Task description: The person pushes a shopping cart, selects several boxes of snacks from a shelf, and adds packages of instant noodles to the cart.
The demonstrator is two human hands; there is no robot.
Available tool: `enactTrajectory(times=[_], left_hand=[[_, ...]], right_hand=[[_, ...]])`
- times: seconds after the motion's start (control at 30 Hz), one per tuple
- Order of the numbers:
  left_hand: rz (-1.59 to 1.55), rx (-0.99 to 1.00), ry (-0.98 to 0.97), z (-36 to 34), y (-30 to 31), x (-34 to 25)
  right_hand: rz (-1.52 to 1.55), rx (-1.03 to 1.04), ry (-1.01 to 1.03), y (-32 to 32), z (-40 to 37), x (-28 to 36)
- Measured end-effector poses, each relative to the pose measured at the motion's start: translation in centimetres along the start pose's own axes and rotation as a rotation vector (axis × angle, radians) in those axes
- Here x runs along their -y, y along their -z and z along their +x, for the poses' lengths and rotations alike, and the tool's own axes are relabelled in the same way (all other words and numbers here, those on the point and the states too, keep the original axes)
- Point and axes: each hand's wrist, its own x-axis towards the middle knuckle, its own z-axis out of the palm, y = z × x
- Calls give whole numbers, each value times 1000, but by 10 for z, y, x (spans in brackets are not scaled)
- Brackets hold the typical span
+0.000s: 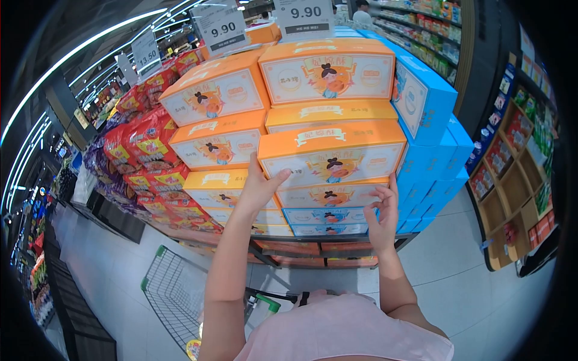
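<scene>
An orange and white pastry box (331, 159) with a cartoon figure on its front juts out from the stack ahead of me. My left hand (262, 186) grips its left end, thumb on the front face and fingers along the side. At the lower right corner is my right hand (383, 215), fingers apart and partly curled, one fingertip up against the box's edge. Directly beneath lies another orange box (331, 197), with blue boxes (325, 216) lower down. Behind and above, a larger orange box (328, 72) tops the pile.
Blue boxes (430, 150) form the stack's right side. Red snack packs (150, 135) are piled at left. Price signs (306, 17) stand on top. A wire shopping cart (174, 295) is at my lower left, and a wooden shelf unit (509, 192) stands at right.
</scene>
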Motion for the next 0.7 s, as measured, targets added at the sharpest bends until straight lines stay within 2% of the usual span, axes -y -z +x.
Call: enactTrajectory(times=[0.1, 0.3, 0.4, 0.5, 0.67, 0.7], left_hand=[[77, -1, -127, 5, 9, 15], [-296, -41, -243, -15, 2, 5], [-365, -83, -261, -25, 8, 1], [-426, -159, -200, -46, 22, -9], [-545, -252, 26, -104, 73, 2], [-586, -258, 75, -118, 82, 3]], right_hand=[[-9, -11, 0, -1, 1, -2], [27, 21, -36, 0, -4, 4], [5, 33, -37, -2, -11, 12], [-22, 22, 11, 0, -20, 17], [-83, -63, 165, -2, -27, 28], [17, 7, 109, -5, -28, 31]])
